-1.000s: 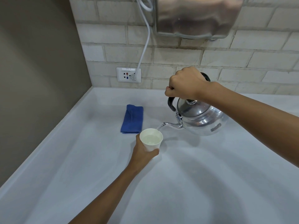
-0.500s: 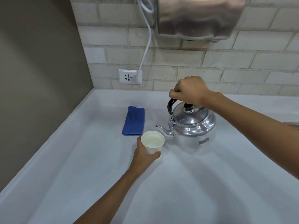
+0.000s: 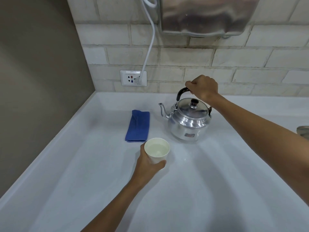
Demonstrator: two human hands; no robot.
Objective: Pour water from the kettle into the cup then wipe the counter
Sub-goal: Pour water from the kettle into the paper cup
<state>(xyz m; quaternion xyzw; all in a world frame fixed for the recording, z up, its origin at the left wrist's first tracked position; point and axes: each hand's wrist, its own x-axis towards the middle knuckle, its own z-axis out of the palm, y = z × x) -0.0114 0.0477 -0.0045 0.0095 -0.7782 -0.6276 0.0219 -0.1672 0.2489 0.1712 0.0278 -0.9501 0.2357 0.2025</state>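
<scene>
A shiny metal kettle (image 3: 189, 124) with a black handle and lid knob stands upright on the white counter (image 3: 217, 181), spout pointing left. My right hand (image 3: 203, 87) is closed around its handle from above. A white paper cup (image 3: 157, 150) holding water stands on the counter in front of the kettle, with my left hand (image 3: 147, 166) wrapped around its lower part. A folded blue cloth (image 3: 138, 126) lies flat just left of the kettle and behind the cup.
A brick wall runs along the back with a wall socket (image 3: 133, 78) and a white cable (image 3: 148, 47) plugged into it. A metal hand dryer (image 3: 209, 15) hangs above. A grey wall (image 3: 33, 81) closes the left side. A metal fixture (image 3: 303, 131) shows at the right edge.
The kettle was tilted and pouring into the cup; it has been tipped back upright and set down on the counter further back. The cup has stayed in my left hand.
</scene>
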